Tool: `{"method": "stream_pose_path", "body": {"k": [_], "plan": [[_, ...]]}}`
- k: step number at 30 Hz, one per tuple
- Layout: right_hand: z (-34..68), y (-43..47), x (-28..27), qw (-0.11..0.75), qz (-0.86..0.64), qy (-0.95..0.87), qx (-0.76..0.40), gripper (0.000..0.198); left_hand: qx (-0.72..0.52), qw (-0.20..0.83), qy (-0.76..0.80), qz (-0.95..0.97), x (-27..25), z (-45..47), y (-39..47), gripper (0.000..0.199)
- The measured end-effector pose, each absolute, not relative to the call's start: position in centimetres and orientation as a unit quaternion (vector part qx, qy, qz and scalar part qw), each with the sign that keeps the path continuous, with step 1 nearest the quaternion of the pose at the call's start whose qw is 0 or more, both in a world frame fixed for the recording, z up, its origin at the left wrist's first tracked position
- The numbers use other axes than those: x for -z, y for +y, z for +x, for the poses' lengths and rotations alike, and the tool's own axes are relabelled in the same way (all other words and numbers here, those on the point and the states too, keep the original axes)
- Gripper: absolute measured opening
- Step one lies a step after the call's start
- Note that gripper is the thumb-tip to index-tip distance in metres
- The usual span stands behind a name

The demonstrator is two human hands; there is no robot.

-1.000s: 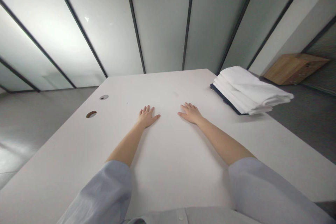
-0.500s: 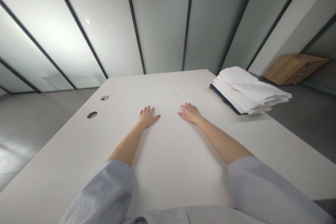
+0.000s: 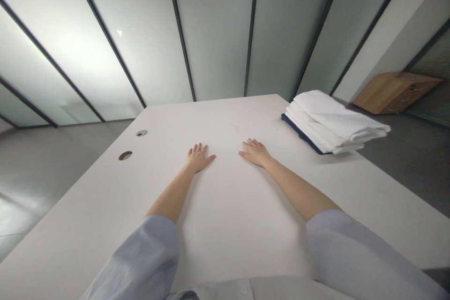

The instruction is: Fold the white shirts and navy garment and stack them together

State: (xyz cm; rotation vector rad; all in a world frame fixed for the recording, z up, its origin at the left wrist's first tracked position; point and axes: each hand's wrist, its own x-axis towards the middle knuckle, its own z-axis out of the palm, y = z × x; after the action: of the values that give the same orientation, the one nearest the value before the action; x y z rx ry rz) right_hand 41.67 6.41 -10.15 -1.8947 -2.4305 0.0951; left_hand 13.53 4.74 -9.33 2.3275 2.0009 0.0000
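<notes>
My left hand (image 3: pixel 198 158) lies palm down on the white table (image 3: pixel 225 206), fingers spread and holding nothing. Level with it to the right, my right hand (image 3: pixel 256 152) also rests flat on the tabletop with its fingers apart. A bare strip of table separates the two thumbs. On the table's right side sits a stack of folded white cloth (image 3: pixel 333 119), on top of a dark navy folded cloth (image 3: pixel 304 137). My right hand is the nearer one to this stack but does not touch it.
Two round holes pierce the table at the left: one with a grey grommet (image 3: pixel 141 133) and an open cable hole (image 3: pixel 125 155). Frosted glass panels (image 3: pixel 218 33) stand behind the far edge. A wooden drawer cabinet (image 3: pixel 397 93) is on the floor at the right.
</notes>
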Motion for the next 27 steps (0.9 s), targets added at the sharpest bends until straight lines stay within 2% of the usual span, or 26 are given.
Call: {"method": "stream_pose_path", "body": {"k": [16,23,27], "plan": [[41.4,6.1,9.9,0.028,-0.619,-0.784,-0.019,0.068,-0.008,0.026,0.655,0.755,9.6,13.6,4.9,0.080],[41.0,5.5,9.7,0.063,-0.599,-0.798,0.024,0.050,-0.019,0.008,0.653,0.757,9.0,14.2,4.3,0.071],[40.5,5.2,9.4,0.073,-0.592,-0.801,0.054,0.045,0.018,0.004,0.672,0.740,7.7,15.7,3.7,0.064]]}}
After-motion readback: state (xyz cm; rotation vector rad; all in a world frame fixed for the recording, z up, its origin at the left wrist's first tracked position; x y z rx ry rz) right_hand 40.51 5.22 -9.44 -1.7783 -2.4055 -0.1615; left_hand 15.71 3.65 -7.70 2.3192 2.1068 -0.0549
